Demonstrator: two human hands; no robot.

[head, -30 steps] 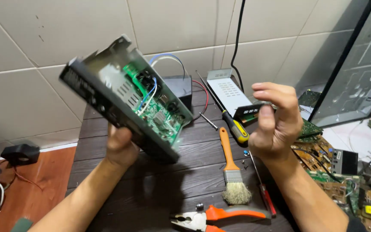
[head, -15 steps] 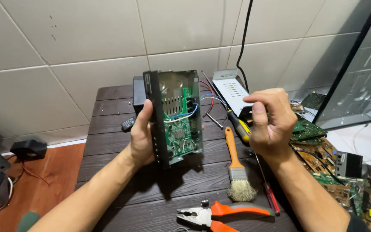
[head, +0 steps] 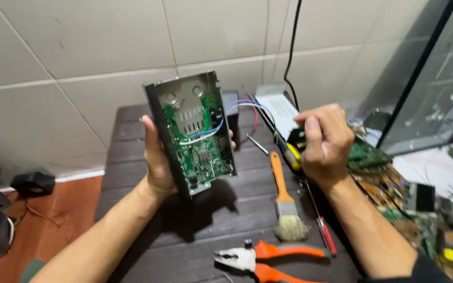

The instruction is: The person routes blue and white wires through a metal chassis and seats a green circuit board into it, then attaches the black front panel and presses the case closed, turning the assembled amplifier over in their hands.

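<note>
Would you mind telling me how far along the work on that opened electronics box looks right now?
Done: the box is open, its green circuit board exposed. In hand: the left hand holds it upright; the right hand is closed, contents unclear. Left: the board sits inside; brush and pliers lie on the table.

The work surface is a dark slatted wooden table (head: 132, 157) set against a tiled wall. Lying directly on it:

- A paintbrush (head: 284, 196) with an orange handle, bristles toward the near edge.
- Orange-handled pliers (head: 268, 257) at the near edge, jaws pointing left.
- A slim red-handled screwdriver (head: 323, 228) just right of the brush.
- A small metal rod (head: 257, 144) near the centre.
- A white flat box (head: 279, 107) at the far edge.
- Green circuit boards (head: 368, 154) piled along the right side.
</note>
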